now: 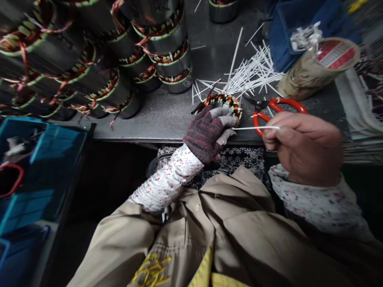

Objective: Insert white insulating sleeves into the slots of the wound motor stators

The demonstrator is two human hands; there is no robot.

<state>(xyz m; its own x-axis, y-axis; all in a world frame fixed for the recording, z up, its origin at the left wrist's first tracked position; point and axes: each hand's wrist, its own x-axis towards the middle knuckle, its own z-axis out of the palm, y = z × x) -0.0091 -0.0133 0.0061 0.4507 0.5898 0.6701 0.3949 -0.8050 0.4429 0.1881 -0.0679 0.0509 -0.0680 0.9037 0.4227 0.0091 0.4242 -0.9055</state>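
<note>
My left hand (209, 133), in a dark knit glove with grey fingertips, is closed around a stator (223, 104) with copper windings at the near edge of the grey bench (167, 111). My bare right hand (302, 141) pinches a thin white strip (254, 128) that points left toward the stator. Red-handled scissors (277, 107) lie on the bench just behind my right hand, and a loose heap of white strips (254, 71) lies beyond the stator.
Stacked wound stators (98, 59) fill the bench's back left. A blue bin (299, 24) and a taped roll (320, 67) sit at the back right. Blue crates (38, 167) stand low on the left. My tan jacket fills the foreground.
</note>
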